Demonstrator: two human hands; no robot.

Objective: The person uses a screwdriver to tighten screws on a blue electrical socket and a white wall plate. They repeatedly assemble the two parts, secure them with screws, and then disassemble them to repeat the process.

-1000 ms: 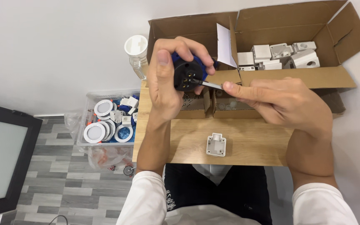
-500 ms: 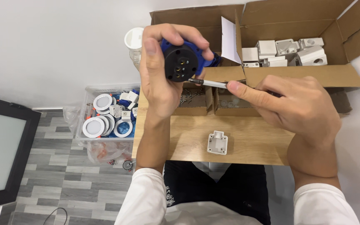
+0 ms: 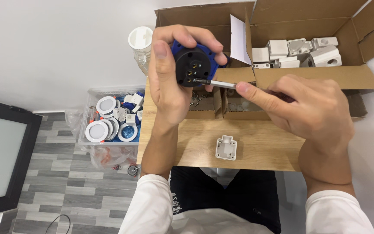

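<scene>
My left hand (image 3: pixel 169 80) grips a round blue and black plug part (image 3: pixel 193 65), held up with its black face and brass contacts toward me. My right hand (image 3: pixel 306 106) holds a screwdriver (image 3: pixel 219 83); its metal tip rests on the lower part of the black face. A small white plastic piece (image 3: pixel 226 147) lies on the wooden table (image 3: pixel 260 143) below my hands.
An open cardboard box (image 3: pixel 325 73) at the back right holds several white plastic parts (image 3: pixel 299 52). Two small cardboard trays (image 3: pixel 221 106) sit under my hands. A clear bin (image 3: pixel 109 125) of round white and blue parts stands left. A dark-framed panel (image 3: pixel 1 151) leans at far left.
Both hands have shifted slightly with the plug part, which now faces me more squarely. The screwdriver tip stays at the black face.
</scene>
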